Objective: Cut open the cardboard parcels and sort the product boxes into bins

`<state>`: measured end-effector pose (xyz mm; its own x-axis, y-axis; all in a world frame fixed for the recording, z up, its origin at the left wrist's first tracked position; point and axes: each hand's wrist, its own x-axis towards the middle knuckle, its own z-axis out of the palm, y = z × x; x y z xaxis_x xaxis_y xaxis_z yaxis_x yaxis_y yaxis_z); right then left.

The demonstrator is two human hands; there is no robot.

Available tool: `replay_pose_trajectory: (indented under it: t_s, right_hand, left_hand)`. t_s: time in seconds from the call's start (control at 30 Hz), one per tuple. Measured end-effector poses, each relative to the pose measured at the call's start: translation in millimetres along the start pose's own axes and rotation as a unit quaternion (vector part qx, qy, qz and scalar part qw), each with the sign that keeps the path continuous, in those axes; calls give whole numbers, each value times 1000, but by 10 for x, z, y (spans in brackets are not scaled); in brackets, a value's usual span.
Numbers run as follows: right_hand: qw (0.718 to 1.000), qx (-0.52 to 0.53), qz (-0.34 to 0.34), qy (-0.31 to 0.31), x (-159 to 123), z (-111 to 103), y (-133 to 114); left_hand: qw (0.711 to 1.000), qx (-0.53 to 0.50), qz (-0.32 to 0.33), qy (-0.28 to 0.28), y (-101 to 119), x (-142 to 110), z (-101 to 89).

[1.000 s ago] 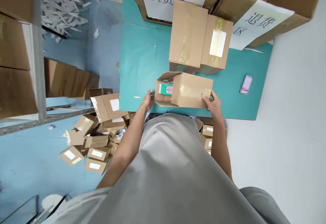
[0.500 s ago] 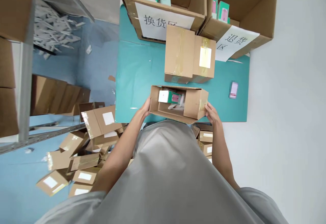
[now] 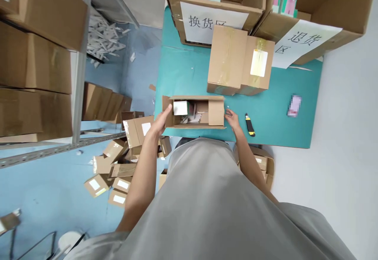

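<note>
A small open cardboard box (image 3: 217, 112) lies at the near edge of the teal table (image 3: 183, 75), its top open with a white packet and papers showing inside. My left hand (image 3: 161, 120) rests against the box's left end, fingers stretched along the flap. My right hand (image 3: 232, 118) is at the box's right end, fingers loosely spread, just touching or just off the cardboard. A yellow and black utility knife (image 3: 249, 124) lies on the table to the right of my right hand.
Two taped cartons (image 3: 240, 61) stand behind the open box. Two big labelled cartons (image 3: 215, 15) with green and pink packs sit at the back. Many small boxes (image 3: 118, 169) litter the blue floor at left, beside metal shelving (image 3: 41, 67). A blurred pink item (image 3: 294, 105) lies far right.
The open box has been set down flat on the table and shifted left. My right hand has loosened from its end. The utility knife has come into view.
</note>
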<state>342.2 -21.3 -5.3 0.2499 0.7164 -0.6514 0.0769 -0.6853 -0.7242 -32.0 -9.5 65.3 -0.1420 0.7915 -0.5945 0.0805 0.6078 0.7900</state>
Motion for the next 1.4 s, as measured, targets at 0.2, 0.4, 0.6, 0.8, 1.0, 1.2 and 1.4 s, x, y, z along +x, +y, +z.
replay_pose_trajectory:
  t_s: [0.2, 0.4, 0.6, 0.8, 1.0, 1.2, 1.4]
  right_hand:
    - [986, -76, -146, 22, -328, -161, -284]
    - [979, -116, -157, -63, -552, -314, -391]
    - [937, -267, -201, -105, -712, -384, -417]
    - [892, -369, -243, -95, -737, -279, -585]
    - [867, -430, -238, -79, -756, -51, -683]
    - [866, -441, -231, -52, -828, 137, -750]
    - [873, -414, -254, -29, -866, 196, -657]
  left_hand:
    - [999, -2, 17, 42, 65, -36, 322]
    - [994, 70, 50, 71, 155, -54, 308]
    - [915, 227, 256, 215, 228, -348, 329]
    - [863, 383, 328, -6, 309, -518, 355]
    - [846, 452, 274, -71, 377, -323, 307]
    - [822, 498, 243, -132, 482, -97, 386]
    - [768, 582, 226, -143, 687, -2, 578]
